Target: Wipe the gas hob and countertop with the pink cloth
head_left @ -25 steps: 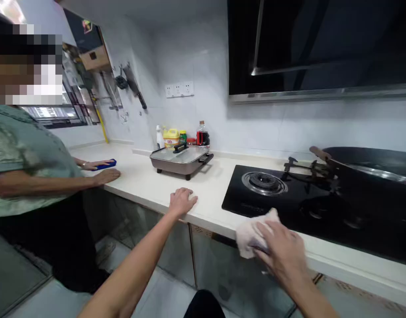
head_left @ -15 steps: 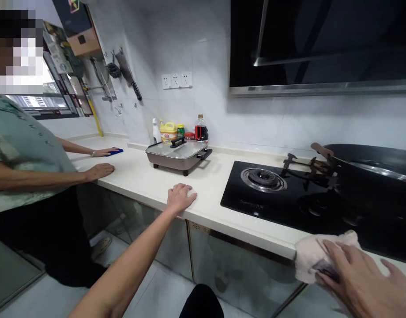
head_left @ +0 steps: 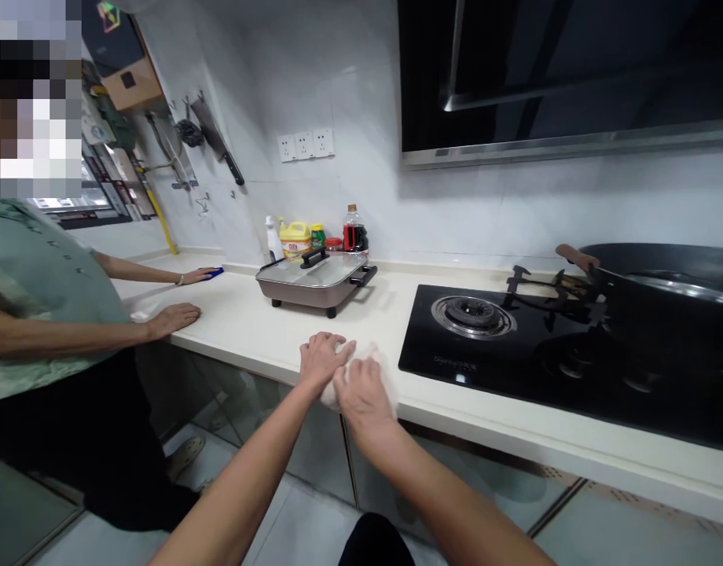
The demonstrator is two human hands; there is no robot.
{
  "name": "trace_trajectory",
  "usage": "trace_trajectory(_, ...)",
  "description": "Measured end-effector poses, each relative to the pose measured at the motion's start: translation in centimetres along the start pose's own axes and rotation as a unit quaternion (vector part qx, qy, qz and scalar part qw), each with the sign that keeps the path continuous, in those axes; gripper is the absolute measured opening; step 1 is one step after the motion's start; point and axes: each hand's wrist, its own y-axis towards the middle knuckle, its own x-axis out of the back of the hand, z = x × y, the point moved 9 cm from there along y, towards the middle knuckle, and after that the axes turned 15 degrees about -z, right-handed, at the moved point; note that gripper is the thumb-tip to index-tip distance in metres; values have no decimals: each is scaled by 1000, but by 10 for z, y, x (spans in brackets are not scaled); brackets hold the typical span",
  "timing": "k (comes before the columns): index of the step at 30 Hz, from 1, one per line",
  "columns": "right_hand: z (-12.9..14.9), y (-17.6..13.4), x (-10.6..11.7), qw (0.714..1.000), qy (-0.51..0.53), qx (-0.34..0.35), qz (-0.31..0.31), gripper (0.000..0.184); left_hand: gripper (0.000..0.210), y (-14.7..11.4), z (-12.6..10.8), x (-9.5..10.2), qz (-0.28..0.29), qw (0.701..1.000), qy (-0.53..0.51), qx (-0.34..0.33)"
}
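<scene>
My right hand [head_left: 365,395] presses a pale cloth [head_left: 387,376] against the front edge of the white countertop [head_left: 249,328]. Part of the cloth hangs over that edge, and most of it is hidden under the hand. Just to the left, my left hand [head_left: 321,360] rests on the counter with its fingers stretched out and nothing in it. The two hands are close together, left of the black gas hob [head_left: 420,338].
An electric pan with a glass lid [head_left: 314,287] stands behind my hands, bottles [head_left: 354,234] behind it. A large black wok [head_left: 662,314] is on the hob's right side. At left, another person [head_left: 49,291] leans on the counter, one hand on a blue cloth [head_left: 217,273].
My right hand has moved left with the cloth, from in front of the hob to beside my left hand. My left hand stays on the counter.
</scene>
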Motion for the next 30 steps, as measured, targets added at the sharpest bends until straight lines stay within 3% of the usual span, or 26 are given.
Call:
trace_trajectory(2,14,15,-10,999,38,-3,6,29,46,3,5,2,0,1000,0,7)
trace_trajectory(5,13,15,0,998,61,18,-20,39,46,4,6,3,-1,1000,-2,7)
trace_trajectory(14,-39,-36,44,996,34,37,-69,43,49,2,-1,-1,0,1000,21,-16)
trace_trajectory(18,-79,-74,61,996,-8,26,-90,42,50,3,-1,-2,9,999,31,-25)
trace_trajectory(22,-123,-125,97,982,-125,76,-123,59,52,3,0,-3,15,999,34,-30)
trace_trajectory(25,-159,-160,125,975,-179,88,-101,52,52,3,-1,-4,18,999,28,-35)
trace_trajectory(30,-229,-216,162,979,-192,40,-61,49,51,5,-2,-5,15,998,36,-44)
